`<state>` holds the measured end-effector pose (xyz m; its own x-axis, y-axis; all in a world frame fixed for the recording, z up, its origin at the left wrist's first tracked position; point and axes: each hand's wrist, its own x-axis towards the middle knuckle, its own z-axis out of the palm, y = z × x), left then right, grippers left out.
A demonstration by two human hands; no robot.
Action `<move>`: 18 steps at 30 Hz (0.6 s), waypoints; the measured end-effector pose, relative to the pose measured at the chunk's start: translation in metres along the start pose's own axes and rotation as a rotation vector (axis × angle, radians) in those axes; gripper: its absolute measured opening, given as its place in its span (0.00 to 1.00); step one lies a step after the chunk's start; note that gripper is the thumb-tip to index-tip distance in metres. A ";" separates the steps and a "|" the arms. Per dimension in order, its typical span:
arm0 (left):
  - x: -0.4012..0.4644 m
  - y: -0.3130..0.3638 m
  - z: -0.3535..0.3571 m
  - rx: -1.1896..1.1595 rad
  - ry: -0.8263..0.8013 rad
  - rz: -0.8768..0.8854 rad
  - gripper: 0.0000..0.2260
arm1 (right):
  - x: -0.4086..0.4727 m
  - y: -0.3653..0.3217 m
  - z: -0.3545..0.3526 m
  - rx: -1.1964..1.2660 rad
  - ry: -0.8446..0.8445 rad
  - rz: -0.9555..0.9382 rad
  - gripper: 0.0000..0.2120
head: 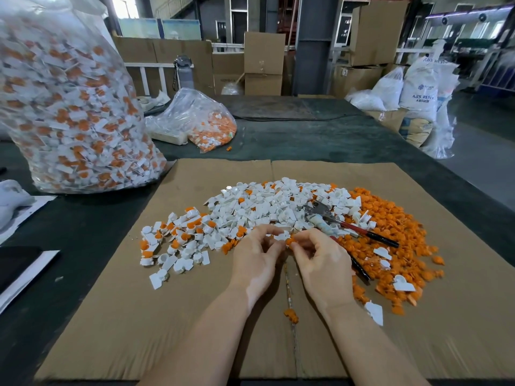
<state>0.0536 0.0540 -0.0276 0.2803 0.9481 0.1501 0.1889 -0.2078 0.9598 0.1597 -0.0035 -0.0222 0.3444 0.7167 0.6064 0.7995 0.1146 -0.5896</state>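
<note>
My left hand [255, 253] pinches a small white plastic part [280, 235] at its fingertips. My right hand [320, 257] pinches a small orange plastic part [289, 242] right against the white one. Both hands meet over the near edge of a heap of white parts [273, 207] on a flattened cardboard sheet [195, 316]. A heap of orange parts [390, 235] lies to the right. A smaller group of joined white-and-orange pieces [178, 235] sits to the left.
Red-handled pliers [342, 227] lie on the heaps behind my right hand. A big clear bag of finished pieces [69, 107] stands at the left, a smaller bag [200, 121] behind. One orange part [291, 314] lies between my forearms. Boxes and sacks stand beyond the table.
</note>
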 end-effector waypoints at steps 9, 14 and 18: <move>-0.003 0.002 -0.002 0.079 -0.042 0.056 0.09 | -0.002 -0.001 0.001 -0.068 -0.047 -0.001 0.02; -0.002 0.001 -0.001 0.013 -0.039 0.035 0.10 | -0.002 -0.001 -0.001 -0.018 -0.028 -0.021 0.02; 0.000 -0.001 -0.001 -0.165 0.005 -0.060 0.10 | -0.001 -0.003 -0.002 0.070 0.038 -0.010 0.07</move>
<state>0.0523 0.0544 -0.0287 0.2683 0.9589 0.0920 0.0481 -0.1088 0.9929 0.1581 -0.0056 -0.0197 0.3558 0.6890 0.6314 0.7672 0.1704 -0.6184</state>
